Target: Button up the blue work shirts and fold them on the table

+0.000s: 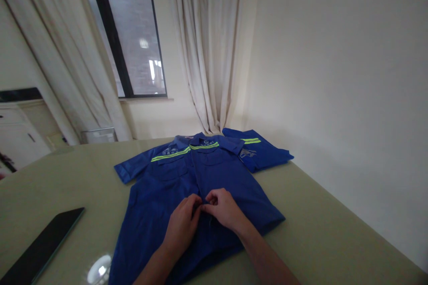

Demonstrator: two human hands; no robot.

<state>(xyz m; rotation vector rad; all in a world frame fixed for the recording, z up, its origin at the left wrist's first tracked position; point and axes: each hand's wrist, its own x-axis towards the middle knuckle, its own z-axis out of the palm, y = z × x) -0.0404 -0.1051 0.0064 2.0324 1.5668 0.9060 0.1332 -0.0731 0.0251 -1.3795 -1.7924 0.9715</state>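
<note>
A blue short-sleeved work shirt with yellow-green reflective stripes across the chest lies spread on the table, its collar away from me. Both my hands meet at its front placket, below the chest pockets. My left hand has its fingers bent and pinched on the shirt's front edge. Close beside it, fingertips nearly touching, my right hand also pinches the placket fabric. Any button between the fingers is too small to make out.
Behind the shirt's right shoulder lies a folded blue garment. A dark flat device rests on the pale green table at the left, near a shiny round spot. A wall borders the table's right side; curtains and a window stand behind.
</note>
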